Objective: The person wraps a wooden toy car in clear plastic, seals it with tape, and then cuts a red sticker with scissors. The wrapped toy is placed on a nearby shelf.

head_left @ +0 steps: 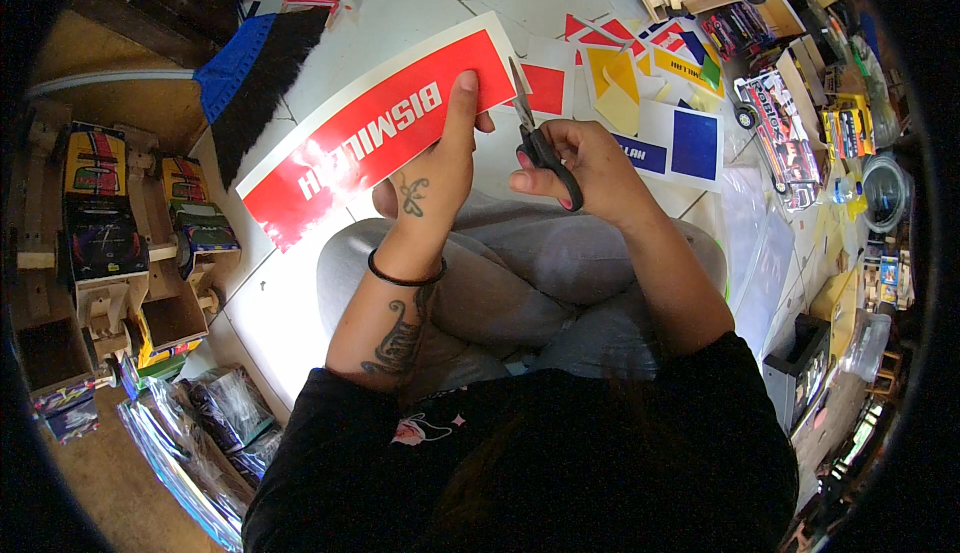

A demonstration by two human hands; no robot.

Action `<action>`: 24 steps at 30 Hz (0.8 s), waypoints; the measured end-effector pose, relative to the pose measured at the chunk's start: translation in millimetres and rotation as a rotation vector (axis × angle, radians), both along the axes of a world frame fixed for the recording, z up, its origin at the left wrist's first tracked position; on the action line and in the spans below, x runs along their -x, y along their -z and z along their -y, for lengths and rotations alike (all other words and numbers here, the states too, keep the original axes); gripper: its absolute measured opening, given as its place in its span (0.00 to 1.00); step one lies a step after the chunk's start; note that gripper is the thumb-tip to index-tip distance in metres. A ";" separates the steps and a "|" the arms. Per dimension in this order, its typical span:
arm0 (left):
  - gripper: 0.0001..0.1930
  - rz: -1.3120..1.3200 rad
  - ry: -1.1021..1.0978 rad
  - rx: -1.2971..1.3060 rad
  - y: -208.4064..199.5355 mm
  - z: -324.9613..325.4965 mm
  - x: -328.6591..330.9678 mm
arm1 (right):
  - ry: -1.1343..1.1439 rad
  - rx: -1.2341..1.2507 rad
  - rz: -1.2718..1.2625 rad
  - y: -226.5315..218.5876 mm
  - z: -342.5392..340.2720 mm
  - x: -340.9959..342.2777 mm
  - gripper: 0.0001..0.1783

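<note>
My left hand (pixel 445 153) grips a long red sticker sheet (pixel 375 103) with white lettering and a white border, thumb on top and fingers beneath. The sheet is held up at a slant, its left end lower and shiny with glare. In my right hand (pixel 585 168) is a pair of scissors (pixel 540 148) with black handles, the fingers in the loops. Their blades point away from me, just beside the sheet's right end by the white border. Whether the blades touch the paper I cannot tell.
Cut sticker pieces in red, yellow (pixel 612 83) and blue (pixel 694 143) lie on the tiled floor at right. Wooden toy trucks (pixel 95 203) stand at left, more (pixel 780 128) at far right. A broom (pixel 265 73) with black bristles lies at upper left. Plastic-wrapped packs (pixel 185 453) rest at lower left.
</note>
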State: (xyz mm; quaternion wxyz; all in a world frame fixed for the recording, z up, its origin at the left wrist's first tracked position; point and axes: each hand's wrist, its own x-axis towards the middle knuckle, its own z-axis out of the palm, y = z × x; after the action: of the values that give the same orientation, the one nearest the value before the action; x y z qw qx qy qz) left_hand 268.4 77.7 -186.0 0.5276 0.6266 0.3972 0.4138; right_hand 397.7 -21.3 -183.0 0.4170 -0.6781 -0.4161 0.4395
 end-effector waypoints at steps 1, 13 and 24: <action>0.15 0.017 -0.004 0.006 -0.1 0.4 -0.4 | -0.001 -0.004 0.005 0.1 0.0 0.0 0.26; 0.12 0.051 0.000 0.005 -0.9 1.3 -1.5 | -0.003 0.001 0.021 -0.2 0.0 0.4 0.27; 0.12 0.071 0.003 -0.004 -1.7 1.9 -1.7 | 0.010 -0.015 -0.004 2.9 0.1 -0.2 0.26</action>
State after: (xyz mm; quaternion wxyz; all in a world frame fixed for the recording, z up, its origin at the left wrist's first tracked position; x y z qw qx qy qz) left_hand 270.1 75.8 -184.3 0.5408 0.6130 0.3765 0.4359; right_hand 398.0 -21.4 -185.9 0.4250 -0.6761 -0.4153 0.4355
